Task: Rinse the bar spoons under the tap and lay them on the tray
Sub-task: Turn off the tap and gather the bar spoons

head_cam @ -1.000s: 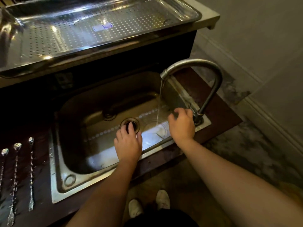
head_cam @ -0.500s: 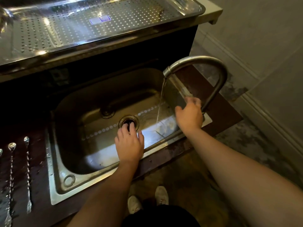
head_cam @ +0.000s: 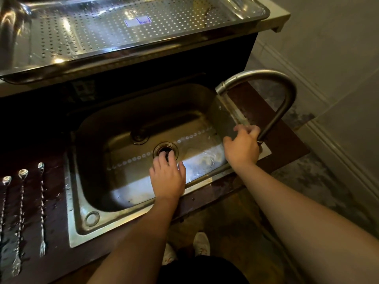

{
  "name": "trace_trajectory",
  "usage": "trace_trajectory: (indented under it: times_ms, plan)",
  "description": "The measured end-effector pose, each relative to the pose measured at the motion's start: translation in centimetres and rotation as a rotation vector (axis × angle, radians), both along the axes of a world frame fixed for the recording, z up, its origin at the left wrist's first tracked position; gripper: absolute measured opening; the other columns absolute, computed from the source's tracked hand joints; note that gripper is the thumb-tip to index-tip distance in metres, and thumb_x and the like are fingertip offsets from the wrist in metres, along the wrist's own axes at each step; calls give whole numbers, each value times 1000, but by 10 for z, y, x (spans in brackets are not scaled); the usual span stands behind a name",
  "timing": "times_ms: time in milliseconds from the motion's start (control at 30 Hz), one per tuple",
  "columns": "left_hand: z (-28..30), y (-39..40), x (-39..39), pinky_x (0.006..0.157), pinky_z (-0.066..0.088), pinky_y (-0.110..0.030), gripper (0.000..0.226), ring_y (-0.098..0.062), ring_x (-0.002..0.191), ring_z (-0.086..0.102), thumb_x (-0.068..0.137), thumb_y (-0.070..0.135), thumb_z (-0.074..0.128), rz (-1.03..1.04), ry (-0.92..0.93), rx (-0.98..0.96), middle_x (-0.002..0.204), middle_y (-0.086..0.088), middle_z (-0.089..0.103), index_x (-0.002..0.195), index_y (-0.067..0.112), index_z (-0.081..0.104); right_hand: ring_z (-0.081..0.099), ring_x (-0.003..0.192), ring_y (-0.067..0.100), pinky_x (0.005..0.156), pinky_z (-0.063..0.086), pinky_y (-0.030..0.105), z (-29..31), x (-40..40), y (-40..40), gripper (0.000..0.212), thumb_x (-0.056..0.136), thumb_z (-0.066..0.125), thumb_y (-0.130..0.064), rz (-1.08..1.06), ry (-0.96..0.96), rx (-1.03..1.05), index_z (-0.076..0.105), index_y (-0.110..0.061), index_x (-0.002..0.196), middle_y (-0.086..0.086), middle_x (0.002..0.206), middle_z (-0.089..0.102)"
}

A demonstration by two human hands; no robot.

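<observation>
Item: sink station, head view.

Bar spoons (head_cam: 22, 212): three in sight, laid parallel on the wet dark desk (head_cam: 55, 201) left of the sink (head_cam: 127, 218), bowls away from the person; none is held.

Tray (head_cam: 131, 35): perforated steel, on the raised shelf behind the sink, no spoon seen in it.

Tap (head_cam: 272, 103): gooseneck at the sink's right corner, spout over the basin; no stream can be made out (the basin floor below it is wet).

Left hand (head_cam: 167, 177): flat over the near basin wall, fingers straight and loosely spread toward the drain (head_cam: 165, 151), holding nothing.

Right hand (head_cam: 242, 147): at the tap's base, fingers curled there; whether they grip a handle cannot be told.

Step, as judged: tap being set, no spoon rinsed yet. Next move calls for the left hand to cross the sink's left rim, pick a spoon by its twisted stem and carry it beneath the spout.

Room: basin open and unobstructed; the shelf edge overhangs the back of the sink, so a lift to the tray must clear that lip.
</observation>
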State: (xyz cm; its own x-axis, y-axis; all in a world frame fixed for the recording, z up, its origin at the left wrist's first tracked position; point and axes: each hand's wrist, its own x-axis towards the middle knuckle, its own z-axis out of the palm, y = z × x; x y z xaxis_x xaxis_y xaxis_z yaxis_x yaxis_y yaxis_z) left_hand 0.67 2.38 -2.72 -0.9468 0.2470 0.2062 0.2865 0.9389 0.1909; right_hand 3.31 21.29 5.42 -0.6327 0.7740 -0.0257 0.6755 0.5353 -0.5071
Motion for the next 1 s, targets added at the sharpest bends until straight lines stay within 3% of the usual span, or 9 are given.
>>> trace_trajectory:
  times_ms: [133, 233, 433, 600, 733, 867, 1000]
  plan:
    - [0, -1, 0, 76, 48, -38, 42, -31, 104, 56, 85, 35, 55, 4, -5, -6, 119, -14, 59, 120, 11, 57, 51, 118, 34, 78, 47, 35, -5, 6, -19, 53, 88, 59, -26, 28, 57, -17, 43, -22, 138, 8, 154, 14]
    - [4, 0, 0, 75, 48, -38, 42, -30, 104, 56, 84, 36, 57, 23, -28, -31, 118, -12, 60, 119, 12, 58, 42, 128, 32, 92, 45, 40, -7, 9, -35, 56, 87, 59, -25, 99, 73, -34, 42, -22, 141, 7, 152, 20]
    - [21, -17, 2, 75, 49, -37, 38, -29, 100, 60, 82, 35, 59, 12, -16, -63, 110, -9, 64, 114, 13, 62, 54, 106, 21, 79, 43, 31, -13, 0, -63, 40, 90, 55, -25, 241, 109, -148, 55, -18, 129, 7, 129, 53]
    - [48, -72, -4, 77, 48, -38, 38, -27, 103, 58, 86, 38, 53, 176, 7, -53, 112, -8, 63, 117, 15, 60, 49, 81, 11, 69, 36, 25, -18, -21, -112, 28, 91, 55, -24, 399, 85, -252, 62, -18, 118, 4, 111, 61]
    - [68, -143, -7, 76, 47, -41, 36, -31, 101, 58, 87, 32, 56, 317, 25, -71, 109, -11, 62, 115, 11, 61, 54, 78, 16, 64, 39, 28, -12, -34, -169, 24, 90, 55, -23, 520, 76, -369, 64, -17, 111, 0, 95, 63]
    - [80, -220, -10, 77, 46, -41, 38, -31, 103, 55, 88, 32, 52, 469, 12, -77, 114, -11, 60, 120, 11, 57, 59, 98, 23, 78, 45, 31, -6, -44, -230, 29, 91, 55, -25, 679, 35, -382, 62, -16, 118, 4, 109, 65]
    - [82, -288, -10, 79, 46, -42, 41, -32, 105, 54, 87, 33, 53, 569, 7, -57, 116, -12, 59, 122, 11, 56, 58, 97, 21, 75, 36, 25, -3, -56, -298, 31, 90, 57, -25, 740, 24, -394, 63, -16, 120, 6, 111, 66]
